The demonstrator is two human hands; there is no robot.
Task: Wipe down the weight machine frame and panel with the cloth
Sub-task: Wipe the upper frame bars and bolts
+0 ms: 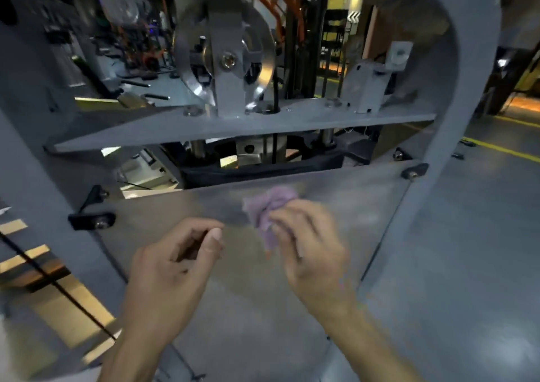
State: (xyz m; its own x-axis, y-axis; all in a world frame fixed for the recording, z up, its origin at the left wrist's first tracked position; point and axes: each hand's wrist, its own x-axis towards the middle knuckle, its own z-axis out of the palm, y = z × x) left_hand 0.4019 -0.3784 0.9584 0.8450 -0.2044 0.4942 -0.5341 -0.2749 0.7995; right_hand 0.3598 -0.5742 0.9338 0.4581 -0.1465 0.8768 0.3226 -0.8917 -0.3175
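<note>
A crumpled lilac cloth (270, 206) lies against the clear panel (350, 206) of the weight machine, just below the panel's top edge. My right hand (309, 253) grips the cloth's lower part and holds it on the panel. My left hand (175, 261) hovers to the left of the cloth with its fingers curled toward the thumb; it holds nothing. The grey machine frame (479, 60) curves around the panel on both sides and overhead.
A grey cross plate (204, 133) spans the frame above the panel, carrying a shiny pulley (228, 60) and a bracket (365, 89). Black clamps with bolts (93, 219) (413, 171) fix the panel. Grey floor with yellow lines (502, 150) lies to the right.
</note>
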